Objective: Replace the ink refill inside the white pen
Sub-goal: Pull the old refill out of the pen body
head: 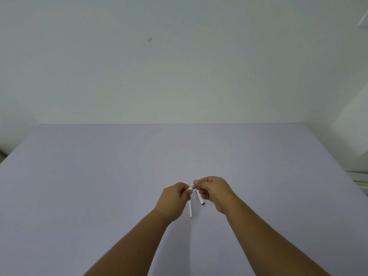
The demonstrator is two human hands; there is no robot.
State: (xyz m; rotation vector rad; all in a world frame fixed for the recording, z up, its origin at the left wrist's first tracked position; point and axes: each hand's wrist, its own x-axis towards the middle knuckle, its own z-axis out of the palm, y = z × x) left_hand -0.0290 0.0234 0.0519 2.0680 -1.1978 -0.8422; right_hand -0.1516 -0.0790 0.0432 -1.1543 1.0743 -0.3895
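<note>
My left hand (175,198) is closed around the white pen barrel (188,189), of which only a short white end shows past the fingers. My right hand (212,191) pinches the pen's metal tip section (193,186), which meets that white end between the two hands. A thin white refill (190,208) lies on the table just below my left hand. A white pen cap with a metal clip (200,199) lies beside it, under my right hand.
The lilac table top (99,186) stretches wide on all sides of the hands and ends at a plain white wall (179,66) behind. Pale furniture stands past the table's right edge (356,176).
</note>
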